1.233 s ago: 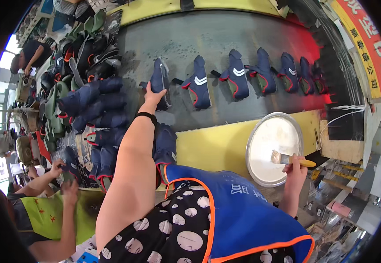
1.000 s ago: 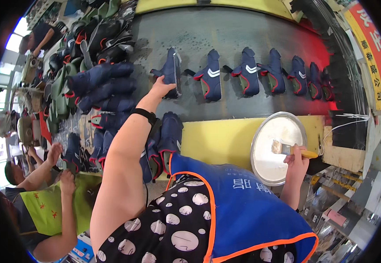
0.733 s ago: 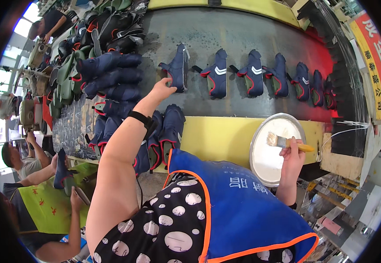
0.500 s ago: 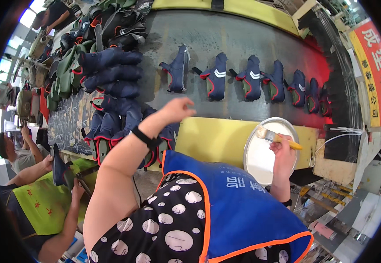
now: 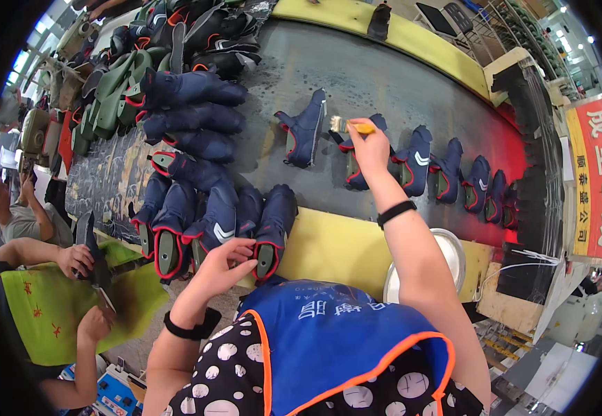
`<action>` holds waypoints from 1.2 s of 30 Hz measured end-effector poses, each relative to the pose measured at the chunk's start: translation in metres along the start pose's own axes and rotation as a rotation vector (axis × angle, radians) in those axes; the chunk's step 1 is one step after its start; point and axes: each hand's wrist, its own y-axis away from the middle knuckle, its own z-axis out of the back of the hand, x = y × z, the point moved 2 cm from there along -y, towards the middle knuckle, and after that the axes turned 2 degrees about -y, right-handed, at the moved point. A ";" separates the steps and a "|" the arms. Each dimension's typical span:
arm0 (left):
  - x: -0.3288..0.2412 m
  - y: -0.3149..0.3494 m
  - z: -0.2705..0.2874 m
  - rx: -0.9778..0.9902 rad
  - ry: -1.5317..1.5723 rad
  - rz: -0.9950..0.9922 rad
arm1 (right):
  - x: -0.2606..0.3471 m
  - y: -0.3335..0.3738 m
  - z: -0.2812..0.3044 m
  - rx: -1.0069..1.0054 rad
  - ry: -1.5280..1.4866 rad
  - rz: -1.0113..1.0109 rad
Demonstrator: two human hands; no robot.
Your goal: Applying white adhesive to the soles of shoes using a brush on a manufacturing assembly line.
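My right hand (image 5: pixel 372 149) grips a paintbrush (image 5: pixel 362 128) with a yellow handle. Its pale bristles are just right of a navy shoe upper (image 5: pixel 307 132) on the dark conveyor belt (image 5: pixel 259 139); I cannot tell whether they touch it. Behind my right hand, another navy upper (image 5: pixel 356 173) with red trim is partly covered. My left hand (image 5: pixel 224 269) is open, fingers slightly curled, beside a red-edged navy upper (image 5: pixel 278 218) at the near end of the pile. Under my right forearm, a round basin (image 5: pixel 457 251) of white liquid is partly hidden.
More navy uppers (image 5: pixel 419 159) stand in a row toward the red-lit opening (image 5: pixel 509 163) at right. Stacked uppers (image 5: pixel 193 114) and green ones (image 5: pixel 117 93) fill the left side. A yellow ledge (image 5: pixel 328 243) borders the belt. At left, a co-worker's hands (image 5: pixel 77 260) hold a dark upper.
My right hand has carried the paintbrush from the basin up and left to the first upper on the belt. My left hand has drawn back from the belt to the near pile.
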 end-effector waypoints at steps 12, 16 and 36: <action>-0.005 -0.047 0.017 0.190 0.004 -0.048 | -0.009 -0.064 -0.075 0.007 0.332 0.146; 0.001 -0.061 0.013 0.210 0.024 -0.055 | -0.034 -0.065 -0.075 0.072 0.367 0.074; -0.009 -0.023 -0.092 -0.394 -1.183 0.028 | -0.029 0.188 0.259 -0.169 -1.175 -0.563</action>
